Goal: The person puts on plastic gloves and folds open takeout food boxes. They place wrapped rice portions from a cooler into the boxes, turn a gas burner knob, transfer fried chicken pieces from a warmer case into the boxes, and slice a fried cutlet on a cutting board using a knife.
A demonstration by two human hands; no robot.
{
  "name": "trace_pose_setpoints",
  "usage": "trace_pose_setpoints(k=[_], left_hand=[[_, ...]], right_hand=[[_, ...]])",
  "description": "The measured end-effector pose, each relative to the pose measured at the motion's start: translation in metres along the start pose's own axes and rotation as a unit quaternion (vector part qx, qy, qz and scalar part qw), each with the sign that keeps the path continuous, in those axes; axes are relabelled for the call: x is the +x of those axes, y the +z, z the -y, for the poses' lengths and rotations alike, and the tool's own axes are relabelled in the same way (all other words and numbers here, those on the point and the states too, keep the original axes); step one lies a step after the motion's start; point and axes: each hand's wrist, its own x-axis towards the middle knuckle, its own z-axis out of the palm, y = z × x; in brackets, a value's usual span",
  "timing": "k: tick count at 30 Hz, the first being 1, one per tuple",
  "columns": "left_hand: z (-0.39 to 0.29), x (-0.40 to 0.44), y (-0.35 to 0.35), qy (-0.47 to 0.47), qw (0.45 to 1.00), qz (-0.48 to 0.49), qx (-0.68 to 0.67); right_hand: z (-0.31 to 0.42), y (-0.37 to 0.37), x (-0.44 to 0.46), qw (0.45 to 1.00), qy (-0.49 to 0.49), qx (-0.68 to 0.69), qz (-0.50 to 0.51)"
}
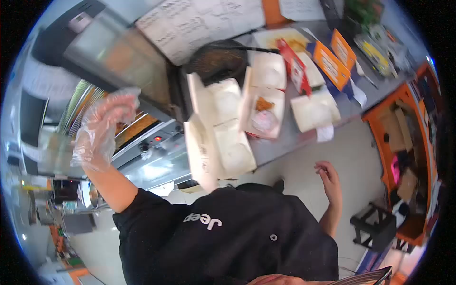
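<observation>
My left hand (111, 118), in a clear plastic glove, is raised in front of a lit food warmer (142, 128). Motion blurs its fingers, and I cannot make out whether they hold anything. Lower on the right, my bare right hand (328, 176) hangs beside the counter, fingers loosely bent and apart, holding nothing. On the counter between them stand open paper food boxes. One box (280, 102) contains a brown fried piece (264, 103) and a pale, wrapped round portion (264, 120). To its left, a box (232, 147) has its tall lid (202, 152) raised.
A dark round pan (216, 61) sits behind the boxes. Farther right are a red carton (297, 69), orange cards (331, 66) and a paper box (314, 110). An orange shelf (396, 142) and a black stool (374, 224) stand at the right.
</observation>
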Motion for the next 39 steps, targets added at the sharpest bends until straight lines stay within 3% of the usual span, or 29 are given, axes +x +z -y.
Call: trace_pose_setpoints(k=[4, 5, 8, 9, 10, 12, 13, 15, 17, 19, 21, 22, 24, 27, 32, 36, 37, 39], left_hand=[[0.051, -0.046, -0.089, -0.173, 0.983, -0.064, 0.018], [0.061, -0.052, -0.11, -0.171, 0.98, -0.1, 0.027], [0.09, -0.032, -0.146, -0.086, 0.922, -0.291, 0.241], [0.105, -0.022, -0.152, -0.124, 0.893, -0.294, 0.317], [0.113, -0.012, -0.152, -0.163, 0.859, -0.29, 0.389], [0.107, 0.004, -0.137, -0.183, 0.867, -0.202, 0.417], [0.116, 0.009, -0.136, -0.182, 0.868, -0.206, 0.413], [0.138, 0.025, -0.135, -0.076, 0.809, -0.231, 0.534], [0.136, 0.042, -0.145, -0.082, 0.795, -0.213, 0.562], [0.121, 0.059, -0.149, -0.243, 0.847, -0.013, 0.473], [0.18, 0.076, -0.151, -0.198, 0.886, -0.064, 0.415], [0.187, 0.08, -0.158, -0.164, 0.898, -0.035, 0.406], [0.194, 0.081, -0.157, -0.118, 0.897, -0.01, 0.426], [0.209, 0.099, -0.16, -0.092, 0.883, -0.035, 0.459], [0.196, 0.085, -0.143, -0.103, 0.864, -0.082, 0.485], [0.145, 0.029, -0.101, -0.114, 0.846, -0.151, 0.498], [0.187, 0.015, -0.127, 0.138, 0.783, -0.173, 0.582], [0.156, 0.003, -0.101, 0.189, 0.749, -0.192, 0.606]], right_hand=[[0.023, 0.025, 0.005, 0.998, -0.012, -0.045, 0.032], [0.029, 0.032, 0.007, 0.999, -0.012, -0.016, 0.043], [0.055, 0.051, 0.014, 0.999, -0.005, -0.011, 0.052], [0.059, 0.056, 0.017, 0.998, -0.019, -0.016, 0.064], [0.062, 0.058, 0.02, 0.997, -0.022, -0.025, 0.075], [0.068, 0.066, 0.026, 0.995, -0.028, -0.036, 0.083], [0.071, 0.07, 0.027, 0.994, -0.035, -0.049, 0.086], [0.074, 0.076, 0.028, 0.994, -0.043, -0.065, 0.082], [0.075, 0.08, 0.028, 0.993, -0.037, -0.066, 0.087], [0.079, 0.088, 0.026, 0.994, -0.022, -0.075, 0.076], [0.082, 0.096, 0.026, 0.993, -0.009, -0.084, 0.087], [0.08, 0.097, 0.028, 0.992, -0.006, -0.089, 0.085], [0.074, 0.095, 0.031, 0.979, -0.037, -0.157, 0.128], [0.057, 0.096, 0.03, 0.979, -0.073, -0.141, 0.127], [0.074, 0.092, 0.022, 0.985, -0.018, -0.093, 0.144], [0.055, 0.087, 0.012, 0.992, 0.03, -0.062, 0.106], [0.05, 0.083, 0.011, 0.993, 0.055, -0.038, 0.1], [0.047, 0.075, 0.004, 0.994, 0.072, -0.043, 0.069]])
